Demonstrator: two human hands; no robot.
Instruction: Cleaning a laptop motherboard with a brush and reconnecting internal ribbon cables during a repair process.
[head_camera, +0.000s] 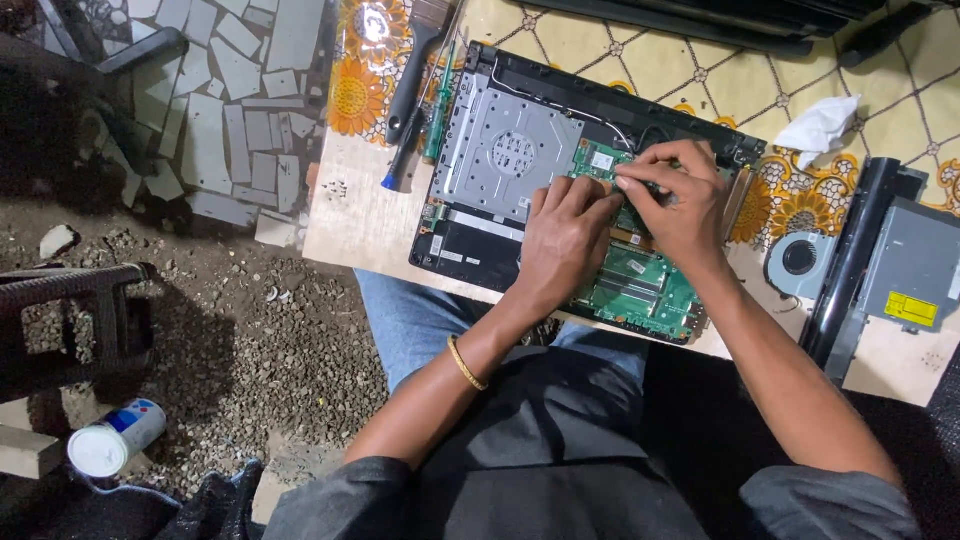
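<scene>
The right hand has its grip pinched narrow, fingertips pressed together on a small part on the green board. The part is too small to tell what it is. The left hand lies flat just beside it, fingers closed and pushing down on the same board, holding nothing. A gold bangle sits on that wrist.

The green board lies inside an open laptop with its cover off. The laptop rests on the desk, close to the person's lap. A big silver metal plate fills the left part of the laptop, and a thin black wire runs along its top edge.

To do this well, I think the flat hand should keep the board from sliding while the pinching fingers work slowly and gently. Small parts can bend or snap, so a soft, straight pull or push looks safest. Fingers should stay off the shiny bits of the board.

Farther out, a brush with a black handle and a green screwdriver lie to the left of the laptop. A round fan and a flat grey drive lie to the right, with a crumpled white tissue above them. A white can lies on the gravel floor.
</scene>
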